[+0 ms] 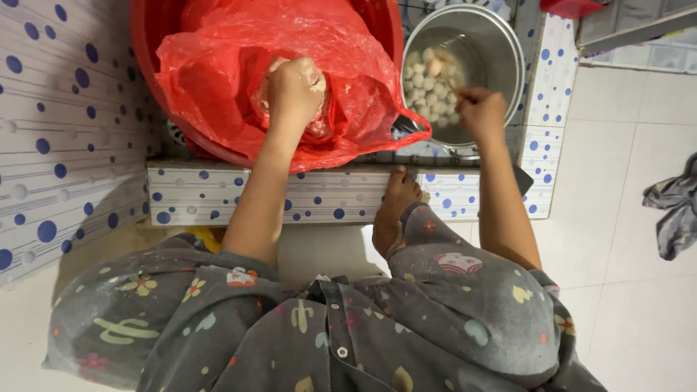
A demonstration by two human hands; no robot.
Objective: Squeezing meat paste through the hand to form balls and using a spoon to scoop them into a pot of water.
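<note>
Red plastic bag (218, 65), thin and crinkled, glossy, is lying open inside a round red basin (149, 29) at the top centre. No label is showing on either.

Left hand (294, 87) is reaching into the mouth of the bag, closed into a fist and squeezing a pale, soft, pasty lump (319, 125); bits of the paste are showing around the knuckles and below the hand.

Just to the right of the basin, a round steel pot (501, 43) is sitting, smooth and shiny, with water and a cluster of small pale balls (428, 91) floating on its left side.

Right hand (481, 110) is hovering over the near rim of the pot, fingers pinched shut on a thin handle, likely a spoon (459, 93); its far end is hard to make out. The balls are lying just beyond and to the left of this hand.

Basin and pot are resting in a low tiled surround (218, 196), white with blue dots. A bare foot (396, 207) is pressing against its front face. Grey patterned clothing (327, 327) is filling the lower frame. A grey crumpled cloth (675, 207) is lying on the pale floor at right.
</note>
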